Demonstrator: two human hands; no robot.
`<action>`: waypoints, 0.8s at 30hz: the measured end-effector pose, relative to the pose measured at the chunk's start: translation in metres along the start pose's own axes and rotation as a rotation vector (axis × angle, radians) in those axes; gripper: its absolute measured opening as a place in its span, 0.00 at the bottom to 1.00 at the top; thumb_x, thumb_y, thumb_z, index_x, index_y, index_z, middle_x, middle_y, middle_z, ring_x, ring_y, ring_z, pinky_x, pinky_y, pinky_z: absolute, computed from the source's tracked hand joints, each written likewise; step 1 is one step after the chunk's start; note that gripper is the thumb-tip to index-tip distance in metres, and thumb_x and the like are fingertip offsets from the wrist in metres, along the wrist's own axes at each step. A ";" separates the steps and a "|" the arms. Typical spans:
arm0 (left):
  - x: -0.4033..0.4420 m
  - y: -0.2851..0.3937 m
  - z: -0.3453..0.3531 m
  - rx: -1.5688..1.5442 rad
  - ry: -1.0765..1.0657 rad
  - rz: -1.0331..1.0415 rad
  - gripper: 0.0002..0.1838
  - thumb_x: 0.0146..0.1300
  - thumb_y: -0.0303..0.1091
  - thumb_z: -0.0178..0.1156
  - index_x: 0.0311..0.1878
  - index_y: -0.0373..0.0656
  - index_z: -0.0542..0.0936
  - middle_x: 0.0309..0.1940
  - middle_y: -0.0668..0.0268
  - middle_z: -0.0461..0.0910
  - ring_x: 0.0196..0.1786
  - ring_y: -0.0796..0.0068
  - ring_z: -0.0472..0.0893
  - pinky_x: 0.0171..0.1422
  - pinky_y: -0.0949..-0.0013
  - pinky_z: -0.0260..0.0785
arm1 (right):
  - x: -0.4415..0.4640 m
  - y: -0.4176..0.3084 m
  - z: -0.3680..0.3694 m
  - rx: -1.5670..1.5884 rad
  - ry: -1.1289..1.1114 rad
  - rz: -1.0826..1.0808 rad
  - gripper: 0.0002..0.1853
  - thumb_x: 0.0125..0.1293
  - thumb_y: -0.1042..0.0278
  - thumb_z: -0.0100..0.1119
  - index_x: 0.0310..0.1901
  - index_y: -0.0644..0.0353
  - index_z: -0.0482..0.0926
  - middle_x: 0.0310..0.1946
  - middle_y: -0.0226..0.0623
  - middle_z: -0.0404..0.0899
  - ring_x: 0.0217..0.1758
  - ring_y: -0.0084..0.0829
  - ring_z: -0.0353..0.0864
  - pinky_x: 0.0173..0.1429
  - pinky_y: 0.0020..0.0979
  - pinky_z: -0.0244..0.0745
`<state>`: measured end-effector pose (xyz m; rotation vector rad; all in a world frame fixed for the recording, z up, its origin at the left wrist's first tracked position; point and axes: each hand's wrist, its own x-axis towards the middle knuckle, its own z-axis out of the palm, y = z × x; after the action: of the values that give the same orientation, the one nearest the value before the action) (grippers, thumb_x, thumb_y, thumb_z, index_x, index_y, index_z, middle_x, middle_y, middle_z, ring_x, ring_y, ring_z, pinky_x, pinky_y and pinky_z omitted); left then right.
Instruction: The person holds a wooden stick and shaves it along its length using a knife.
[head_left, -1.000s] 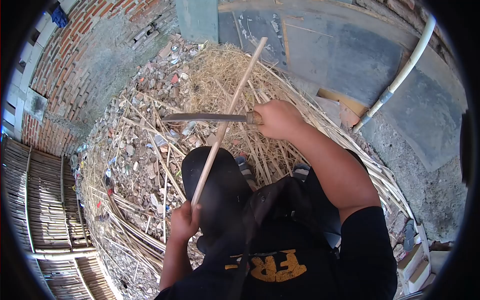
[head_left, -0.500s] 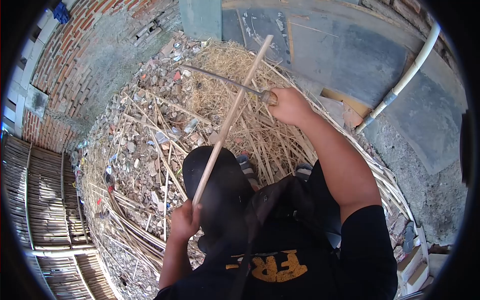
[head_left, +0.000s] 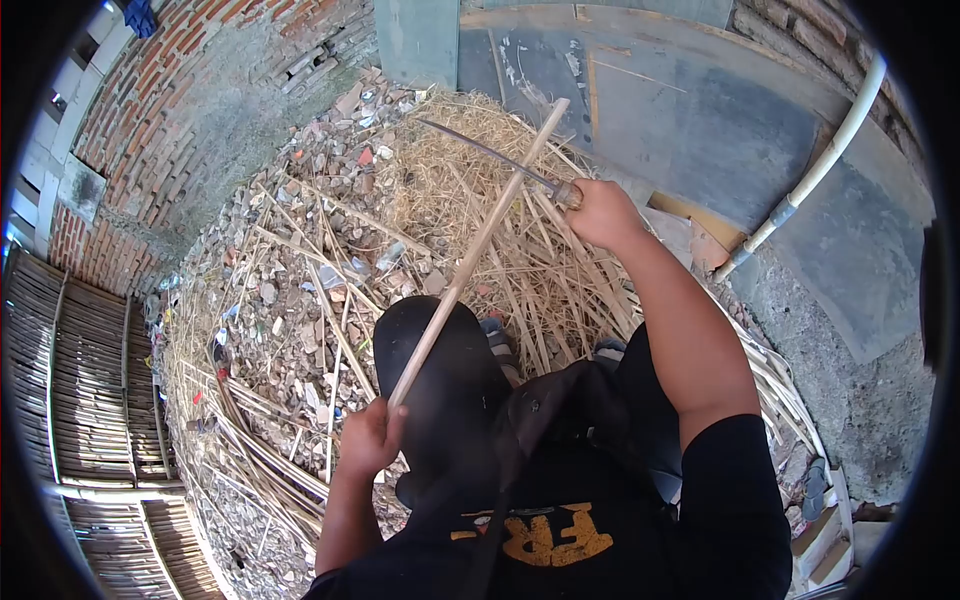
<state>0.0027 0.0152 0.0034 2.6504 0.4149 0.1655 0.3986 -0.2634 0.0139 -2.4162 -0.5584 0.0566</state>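
My left hand (head_left: pixel 369 440) is closed around the lower end of a pale bamboo strip (head_left: pixel 472 258), which slants up and to the right past my knee. My right hand (head_left: pixel 604 214) grips the wooden handle of a long, thin-bladed knife (head_left: pixel 490 152). Its dark blade points up and to the left and crosses the strip near the upper end. Whether the edge touches the strip I cannot tell. Behind them lies a heap of straw-like shavings (head_left: pixel 440 135), with loose bamboo strips (head_left: pixel 540 290) around my feet.
Rubble (head_left: pixel 290 300) covers the ground to the left, with a bundle of long bamboo strips (head_left: pixel 265 460) on it. A brick wall (head_left: pixel 190 110) and a slatted bamboo panel (head_left: pixel 90 370) stand at the left. Grey boards (head_left: pixel 690 120) and a white pipe (head_left: pixel 830 155) lean at the right.
My right hand has shifted slightly right and down, with the knife crossing the strip a little nearer its far end. The strip's upper end sits lower and further right. The whole view has shifted slightly.
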 end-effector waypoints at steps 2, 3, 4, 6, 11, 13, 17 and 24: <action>0.002 0.002 0.001 -0.033 -0.018 -0.008 0.21 0.75 0.41 0.64 0.28 0.39 0.73 0.15 0.50 0.75 0.20 0.42 0.80 0.26 0.49 0.69 | -0.007 -0.008 -0.006 -0.060 -0.006 0.007 0.14 0.60 0.65 0.64 0.48 0.54 0.87 0.41 0.47 0.89 0.47 0.52 0.89 0.53 0.52 0.83; 0.003 0.004 0.003 -0.054 -0.021 -0.012 0.21 0.75 0.41 0.64 0.28 0.39 0.73 0.15 0.49 0.75 0.20 0.42 0.80 0.26 0.49 0.69 | -0.012 -0.015 -0.010 -0.090 -0.007 0.017 0.14 0.60 0.66 0.64 0.48 0.54 0.87 0.41 0.47 0.89 0.47 0.52 0.89 0.53 0.52 0.83; 0.004 0.005 0.004 -0.074 -0.025 -0.016 0.21 0.75 0.41 0.64 0.27 0.39 0.73 0.15 0.49 0.75 0.20 0.42 0.80 0.26 0.49 0.69 | -0.016 -0.018 -0.011 -0.110 -0.031 -0.042 0.14 0.60 0.66 0.64 0.48 0.53 0.87 0.39 0.46 0.89 0.46 0.52 0.89 0.53 0.52 0.83; 0.007 0.010 0.004 -0.063 -0.029 -0.009 0.21 0.74 0.41 0.64 0.27 0.39 0.72 0.15 0.49 0.75 0.20 0.42 0.80 0.25 0.49 0.69 | -0.024 -0.023 -0.011 -0.147 -0.083 -0.169 0.13 0.60 0.66 0.64 0.48 0.52 0.87 0.37 0.45 0.89 0.45 0.52 0.89 0.52 0.52 0.83; 0.005 0.002 0.007 -0.029 0.004 0.012 0.20 0.74 0.40 0.64 0.28 0.39 0.73 0.15 0.48 0.75 0.20 0.41 0.80 0.25 0.49 0.69 | -0.024 -0.034 -0.016 -0.215 -0.145 -0.389 0.15 0.56 0.67 0.67 0.46 0.58 0.87 0.35 0.51 0.87 0.43 0.55 0.87 0.51 0.52 0.82; 0.001 -0.003 0.010 0.007 0.014 0.024 0.19 0.74 0.40 0.64 0.29 0.39 0.73 0.16 0.48 0.75 0.21 0.41 0.80 0.25 0.49 0.69 | -0.016 -0.015 -0.010 -0.073 -0.112 -0.243 0.15 0.57 0.67 0.66 0.46 0.60 0.87 0.35 0.52 0.87 0.41 0.55 0.87 0.51 0.51 0.82; 0.007 0.008 0.001 -0.002 0.005 0.043 0.19 0.75 0.41 0.63 0.30 0.40 0.74 0.16 0.48 0.76 0.21 0.40 0.80 0.26 0.48 0.70 | 0.003 0.006 -0.004 -0.010 -0.006 -0.009 0.20 0.58 0.64 0.68 0.54 0.50 0.89 0.43 0.48 0.90 0.46 0.52 0.89 0.55 0.49 0.83; 0.007 0.006 0.007 -0.054 -0.026 0.017 0.22 0.77 0.42 0.61 0.29 0.38 0.73 0.16 0.51 0.75 0.21 0.46 0.80 0.28 0.51 0.68 | -0.021 -0.021 -0.009 -0.162 0.034 -0.258 0.11 0.56 0.67 0.68 0.42 0.55 0.85 0.32 0.46 0.87 0.42 0.50 0.89 0.51 0.51 0.83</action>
<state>0.0120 0.0095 0.0004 2.6011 0.3745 0.1447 0.3727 -0.2626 0.0321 -2.4737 -0.8837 -0.1447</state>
